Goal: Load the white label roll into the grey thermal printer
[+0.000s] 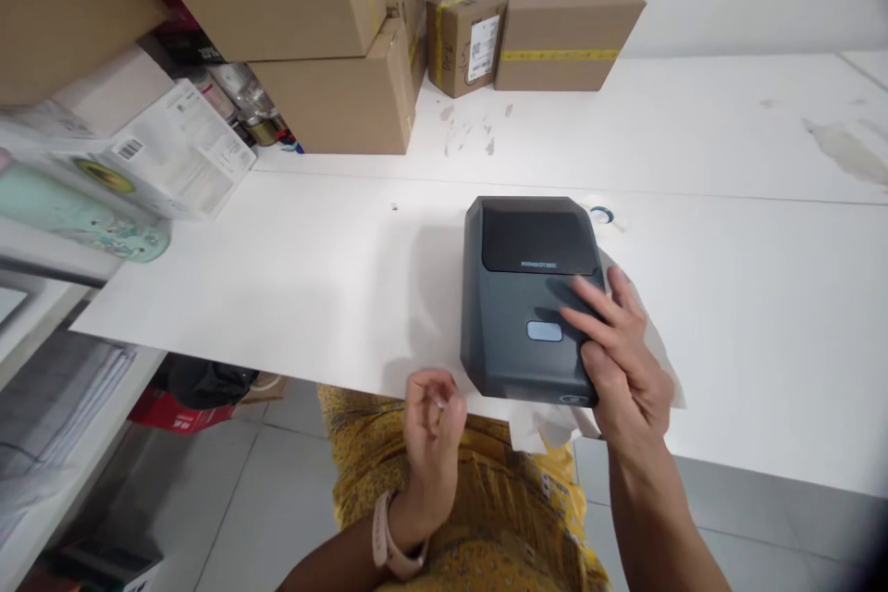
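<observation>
A dark blue-grey device [517, 333] with a black glossy lid and a pale oval button stands on the white table [312, 277]. My right hand [628, 356] rests against its right side, thumb at the lower right edge and fingers spread over the top, right of the button. Left of the device's lower corner, my left hand [434, 425] is curled at the table's front edge, with thumb and fingers close together; whatever may be between them is too small to name. White paper [541, 430] shows under the device and hangs over the edge.
Cardboard boxes [339, 102] are stacked at the back left. A small taped box [462, 46] and a wider box [561, 42] stand by the wall. White boxes and a mint bottle [83, 213] lie at the left. A small ring-shaped item [602, 215] is behind the device.
</observation>
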`<state>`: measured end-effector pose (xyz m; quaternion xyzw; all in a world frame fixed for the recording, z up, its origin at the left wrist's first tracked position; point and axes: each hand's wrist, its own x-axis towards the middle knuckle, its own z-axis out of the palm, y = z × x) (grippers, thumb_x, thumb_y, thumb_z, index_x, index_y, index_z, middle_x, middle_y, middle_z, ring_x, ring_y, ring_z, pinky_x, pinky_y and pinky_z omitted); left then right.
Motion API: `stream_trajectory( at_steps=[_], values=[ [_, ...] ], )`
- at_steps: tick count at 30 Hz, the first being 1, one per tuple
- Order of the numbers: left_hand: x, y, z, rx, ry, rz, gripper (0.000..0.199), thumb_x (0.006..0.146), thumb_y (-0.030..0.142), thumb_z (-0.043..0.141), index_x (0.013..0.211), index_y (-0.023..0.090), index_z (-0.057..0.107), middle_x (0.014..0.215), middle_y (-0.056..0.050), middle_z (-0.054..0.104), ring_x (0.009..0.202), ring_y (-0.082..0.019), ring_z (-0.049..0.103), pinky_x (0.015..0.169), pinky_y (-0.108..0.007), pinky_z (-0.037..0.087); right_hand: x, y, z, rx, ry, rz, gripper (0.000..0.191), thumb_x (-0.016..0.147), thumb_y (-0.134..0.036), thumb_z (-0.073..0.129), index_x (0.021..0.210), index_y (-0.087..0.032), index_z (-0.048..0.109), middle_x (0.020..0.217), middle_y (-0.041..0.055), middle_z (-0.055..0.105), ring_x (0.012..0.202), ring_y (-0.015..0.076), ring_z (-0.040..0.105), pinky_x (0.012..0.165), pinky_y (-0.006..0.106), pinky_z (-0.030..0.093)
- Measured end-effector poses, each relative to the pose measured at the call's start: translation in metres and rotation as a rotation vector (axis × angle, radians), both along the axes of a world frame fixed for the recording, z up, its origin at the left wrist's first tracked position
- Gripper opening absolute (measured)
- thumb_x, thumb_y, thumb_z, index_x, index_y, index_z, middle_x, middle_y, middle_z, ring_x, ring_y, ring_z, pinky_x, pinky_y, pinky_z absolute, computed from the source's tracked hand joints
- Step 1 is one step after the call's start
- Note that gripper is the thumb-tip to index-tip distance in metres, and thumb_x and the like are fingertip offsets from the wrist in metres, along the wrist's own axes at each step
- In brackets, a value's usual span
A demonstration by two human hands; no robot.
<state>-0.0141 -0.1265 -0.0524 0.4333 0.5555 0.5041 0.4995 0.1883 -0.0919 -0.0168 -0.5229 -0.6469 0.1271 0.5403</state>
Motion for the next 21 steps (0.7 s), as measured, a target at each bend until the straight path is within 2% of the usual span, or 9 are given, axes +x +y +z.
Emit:
stream_trajectory(
  at_steps=[1,3,5,6,9,12,16,21],
  values=[
    [-0.001,-0.006,0.000,-0.041,-0.036,-0.096,0.039,0.095,0.060,0.059,0.095,0.022,0.066,0.078,-0.002,0.063,0.070,-0.015,0.058,0.066,-0.027,0.050,0.000,0.000,0.000,0.027,-0.017,0.004,0.041,0.101,-0.013,0.049,0.128,-0.034,0.070,0.141,-0.0010,0.068,0.156,0.0313,0.036,0.127,0.069,0.023],
    [0.002,-0.008,0.004,-0.169,-0.145,-0.429,0.048,0.093,0.064,0.058,0.078,0.019,0.066,0.065,0.000,0.056,0.058,-0.012,0.051,0.057,-0.026,0.042,0.000,0.002,-0.002,0.060,-0.020,-0.005,0.040,0.100,-0.011,0.048,0.122,-0.033,0.073,0.129,-0.0004,0.075,0.152,0.0310,0.043,0.125,0.069,0.026],
    [0.010,0.000,0.012,-0.323,-0.265,-0.708,0.057,0.090,0.069,0.053,0.070,0.017,0.066,0.057,0.000,0.052,0.050,-0.010,0.044,0.050,-0.024,0.034,0.000,0.003,-0.006,0.086,0.003,-0.012,0.038,0.099,-0.011,0.049,0.119,-0.032,0.074,0.126,-0.0005,0.076,0.149,0.0311,0.047,0.124,0.068,0.029],
    [0.015,0.006,0.016,-0.393,-0.322,-0.785,0.060,0.089,0.070,0.051,0.069,0.016,0.066,0.054,0.001,0.049,0.046,-0.008,0.040,0.047,-0.024,0.030,0.000,0.004,-0.007,0.101,0.017,-0.010,0.037,0.099,-0.012,0.050,0.118,-0.031,0.075,0.126,-0.0007,0.076,0.148,0.0311,0.048,0.124,0.067,0.030],
    [0.029,0.021,0.028,-0.504,-0.396,-0.884,0.057,0.088,0.067,0.053,0.071,0.014,0.067,0.049,0.003,0.047,0.040,-0.006,0.034,0.043,-0.022,0.024,-0.001,0.005,-0.009,0.116,0.043,0.015,0.036,0.098,-0.012,0.051,0.118,-0.031,0.076,0.127,-0.0015,0.076,0.147,0.0306,0.048,0.123,0.065,0.031],
    [0.035,0.024,0.034,-0.532,-0.399,-0.970,0.053,0.091,0.061,0.052,0.071,0.015,0.066,0.047,0.003,0.051,0.036,-0.006,0.037,0.040,-0.021,0.027,-0.001,0.006,-0.008,0.122,0.052,0.027,0.037,0.099,-0.011,0.051,0.118,-0.031,0.076,0.126,-0.0022,0.076,0.147,0.0293,0.048,0.124,0.063,0.031],
    [0.034,0.019,0.032,-0.603,-0.476,-1.048,0.056,0.090,0.066,0.050,0.072,0.015,0.064,0.050,0.000,0.059,0.032,-0.008,0.044,0.036,-0.022,0.034,-0.001,0.006,-0.007,0.129,0.064,0.020,0.037,0.098,-0.011,0.051,0.116,-0.031,0.076,0.125,-0.0018,0.076,0.146,0.0289,0.050,0.124,0.063,0.031],
    [0.033,0.017,0.022,-0.581,-0.543,-1.085,0.063,0.086,0.078,0.050,0.073,0.017,0.058,0.053,-0.001,0.063,0.033,-0.010,0.052,0.034,-0.020,0.031,-0.002,0.005,-0.007,0.135,0.060,0.011,0.036,0.098,-0.012,0.051,0.115,-0.030,0.076,0.124,-0.0005,0.077,0.145,0.0301,0.051,0.123,0.065,0.032]
  ],
)
